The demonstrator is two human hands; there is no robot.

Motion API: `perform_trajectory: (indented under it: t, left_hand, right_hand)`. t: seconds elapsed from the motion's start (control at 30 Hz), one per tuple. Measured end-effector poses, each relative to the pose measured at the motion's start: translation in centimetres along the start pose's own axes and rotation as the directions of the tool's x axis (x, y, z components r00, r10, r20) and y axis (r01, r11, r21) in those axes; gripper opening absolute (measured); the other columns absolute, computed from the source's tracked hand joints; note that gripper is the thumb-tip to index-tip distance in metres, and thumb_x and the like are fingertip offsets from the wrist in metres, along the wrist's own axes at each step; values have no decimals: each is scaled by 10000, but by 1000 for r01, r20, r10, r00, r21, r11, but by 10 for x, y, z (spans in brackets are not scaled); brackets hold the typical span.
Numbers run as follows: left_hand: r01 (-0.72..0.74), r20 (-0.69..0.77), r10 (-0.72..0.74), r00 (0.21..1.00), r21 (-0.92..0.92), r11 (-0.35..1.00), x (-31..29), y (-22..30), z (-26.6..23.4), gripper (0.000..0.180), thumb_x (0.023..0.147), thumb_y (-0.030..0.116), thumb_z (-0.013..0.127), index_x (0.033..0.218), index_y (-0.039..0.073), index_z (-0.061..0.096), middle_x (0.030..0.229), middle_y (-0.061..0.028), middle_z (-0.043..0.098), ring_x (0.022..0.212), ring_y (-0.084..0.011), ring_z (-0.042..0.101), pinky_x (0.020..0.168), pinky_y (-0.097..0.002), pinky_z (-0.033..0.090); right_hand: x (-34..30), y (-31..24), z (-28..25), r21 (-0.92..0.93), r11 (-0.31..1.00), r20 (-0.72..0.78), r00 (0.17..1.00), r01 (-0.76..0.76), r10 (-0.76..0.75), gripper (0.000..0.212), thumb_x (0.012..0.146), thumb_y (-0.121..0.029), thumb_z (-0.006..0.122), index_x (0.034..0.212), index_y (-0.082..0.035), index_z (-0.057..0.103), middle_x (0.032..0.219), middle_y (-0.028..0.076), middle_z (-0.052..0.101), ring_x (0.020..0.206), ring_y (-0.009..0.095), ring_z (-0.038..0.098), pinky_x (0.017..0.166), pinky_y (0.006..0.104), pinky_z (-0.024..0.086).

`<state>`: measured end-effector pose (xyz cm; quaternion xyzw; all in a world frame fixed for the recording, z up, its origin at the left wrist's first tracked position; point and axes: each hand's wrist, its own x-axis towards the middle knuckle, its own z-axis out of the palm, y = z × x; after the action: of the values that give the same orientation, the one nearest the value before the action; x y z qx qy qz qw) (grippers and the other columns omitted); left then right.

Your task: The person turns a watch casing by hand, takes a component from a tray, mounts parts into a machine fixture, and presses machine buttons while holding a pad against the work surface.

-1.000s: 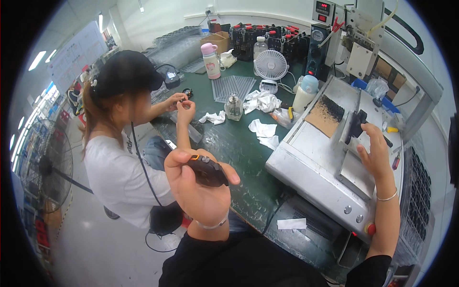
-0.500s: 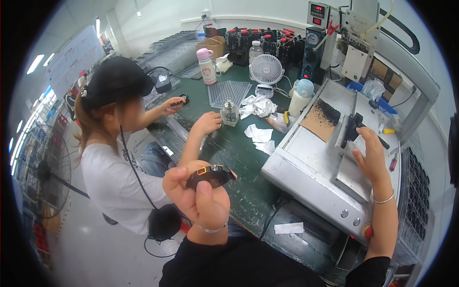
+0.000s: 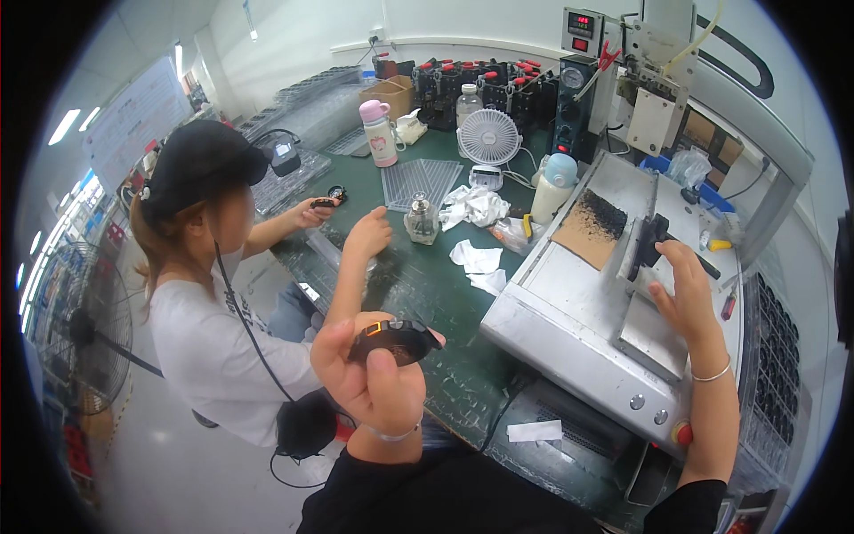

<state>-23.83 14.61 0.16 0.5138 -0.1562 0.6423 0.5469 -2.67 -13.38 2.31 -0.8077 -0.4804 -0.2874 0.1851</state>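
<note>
My left hand (image 3: 378, 378) is raised in front of me, its thumb and fingers closed on a black round watch case (image 3: 405, 342) with an orange-framed side button. Over the machine bed, my right hand (image 3: 683, 289) has thumb and fingers apart. Its fingertips reach the edge of a black fixture (image 3: 652, 242) mounted on a metal block (image 3: 654, 329); whether they press on it I cannot tell. A brown pad (image 3: 583, 242) covered in black crumbs lies left of the fixture.
A co-worker (image 3: 213, 294) sits at left, holding a small black part. On the green table (image 3: 445, 392) stand a glass bottle (image 3: 421, 219), crumpled tissues (image 3: 476, 206), a small fan (image 3: 489, 135) and drink bottles. The press head (image 3: 654, 111) overhangs the machine; a red button (image 3: 681, 433) sits on its front.
The watch case has tilted slightly in my left hand. My right fingers have lowered a little by the fixture. The co-worker's nearer hand has drawn away from the glass bottle.
</note>
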Motion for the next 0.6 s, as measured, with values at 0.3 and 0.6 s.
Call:
perform_trajectory:
  t: [0.3, 0.6]
  left_hand:
    - [-27, 1, 27, 1000, -22, 999, 2, 1, 7, 249, 849, 49, 417, 1095, 16, 394, 888, -123, 491, 701, -182, 508, 451, -340, 527]
    - [-74, 80, 77, 994, -44, 996, -6, -1, 2, 306, 806, -20, 444, 1089, 31, 338, 890, -167, 435, 671, -215, 505, 543, -408, 563]
  right_hand:
    - [0, 0, 0, 0, 1000, -3, 1000, 8, -8, 429, 831, -275, 586, 1143, -2, 476, 1078, 210, 528, 985, 364, 518, 866, 379, 414]
    - [1, -2, -1, 8, 1000, -7, 1000, 14, -14, 424, 822, -251, 593, 1146, -4, 476, 1085, 211, 527, 992, 364, 517, 870, 378, 413]
